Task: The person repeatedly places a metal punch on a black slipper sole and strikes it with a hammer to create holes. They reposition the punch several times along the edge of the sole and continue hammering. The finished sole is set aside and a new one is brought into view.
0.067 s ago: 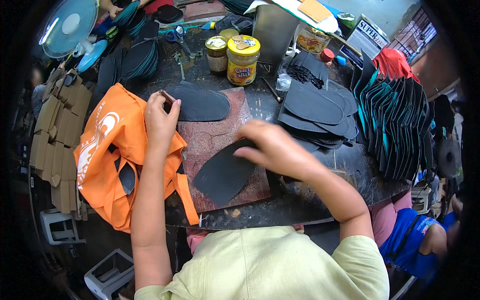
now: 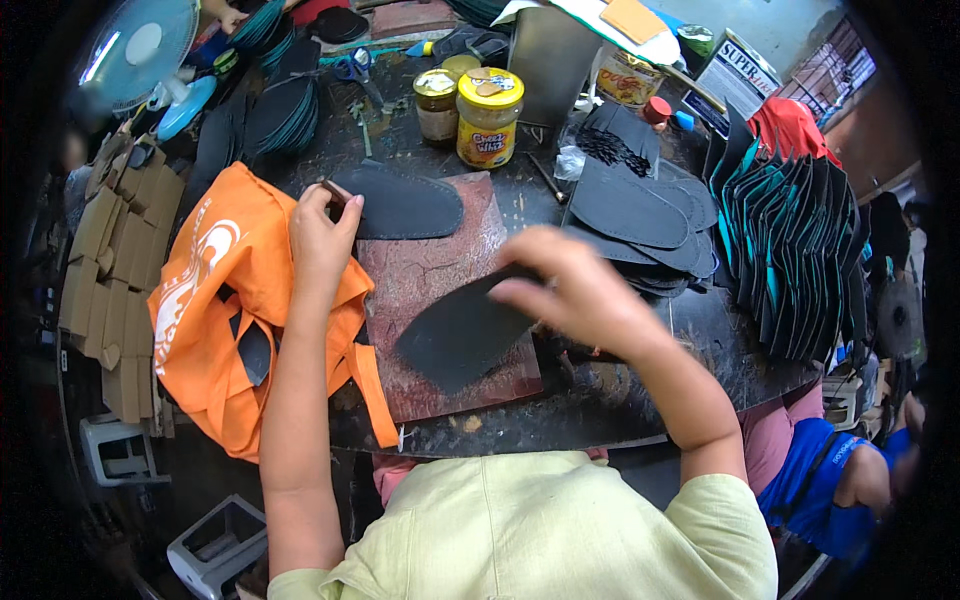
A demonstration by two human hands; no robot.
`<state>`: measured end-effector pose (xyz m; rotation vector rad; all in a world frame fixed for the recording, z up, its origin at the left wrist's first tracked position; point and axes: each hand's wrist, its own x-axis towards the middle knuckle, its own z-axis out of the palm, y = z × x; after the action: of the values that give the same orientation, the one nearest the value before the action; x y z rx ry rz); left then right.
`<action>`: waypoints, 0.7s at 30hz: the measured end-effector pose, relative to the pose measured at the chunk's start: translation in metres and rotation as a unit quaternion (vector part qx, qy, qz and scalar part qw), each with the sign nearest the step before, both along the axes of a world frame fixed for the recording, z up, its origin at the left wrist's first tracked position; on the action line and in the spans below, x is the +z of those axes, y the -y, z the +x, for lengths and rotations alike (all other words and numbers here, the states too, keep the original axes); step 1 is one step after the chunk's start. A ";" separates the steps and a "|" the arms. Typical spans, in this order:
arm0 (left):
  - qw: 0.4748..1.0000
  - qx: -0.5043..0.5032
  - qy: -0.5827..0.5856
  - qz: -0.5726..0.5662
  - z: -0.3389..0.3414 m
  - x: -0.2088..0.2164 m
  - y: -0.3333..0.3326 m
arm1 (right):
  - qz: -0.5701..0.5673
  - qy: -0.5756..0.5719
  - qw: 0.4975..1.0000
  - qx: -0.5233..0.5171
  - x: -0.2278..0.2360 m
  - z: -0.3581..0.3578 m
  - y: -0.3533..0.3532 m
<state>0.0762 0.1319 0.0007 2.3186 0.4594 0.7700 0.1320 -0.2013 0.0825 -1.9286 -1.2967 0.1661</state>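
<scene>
My right hand [image 2: 575, 285], a little blurred, pinches the upper end of a black sole-shaped piece [image 2: 462, 335]. This piece is over a worn reddish board [image 2: 480, 215] in front of me. In my left hand [image 2: 325, 240] is a thin brown stick [image 2: 336, 189], gripped between thumb and fingers; its lower part is hidden. Just right of that hand, another black sole piece [image 2: 412, 205] with a stitched-looking edge rests flat, partly on the board's far end. On the right lies a pile of similar black sole pieces [image 2: 632, 207].
An orange cloth bag [image 2: 215, 300] drapes over the table's left edge. Two jars [image 2: 489, 125] with blue-handled scissors [image 2: 355, 68] stand beyond the board. Stacked black-and-teal pieces [image 2: 785, 240] crowd the right. A fan [image 2: 143, 45] is at far left; a person in blue [image 2: 830, 490] sits at right.
My right hand has shifted slightly right and up, taking the black sole piece with it. My left hand stays in place with the brown stick.
</scene>
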 end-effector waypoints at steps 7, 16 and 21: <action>0.966 -0.122 0.164 -0.158 -0.020 0.051 0.003 | 0.073 0.100 0.927 -0.354 0.021 0.045 0.108; 0.927 -0.237 -0.208 -0.202 -0.062 0.037 0.065 | -0.236 0.046 0.955 -0.173 -0.022 -0.039 0.122; 0.982 -0.169 0.071 0.055 -0.068 0.026 0.077 | -0.259 -0.014 0.945 -0.198 -0.033 -0.040 0.125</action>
<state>0.0085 0.0545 0.0272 2.3378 -0.0424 0.8001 0.0920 -0.3262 0.0495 -2.5810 -0.8689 0.3535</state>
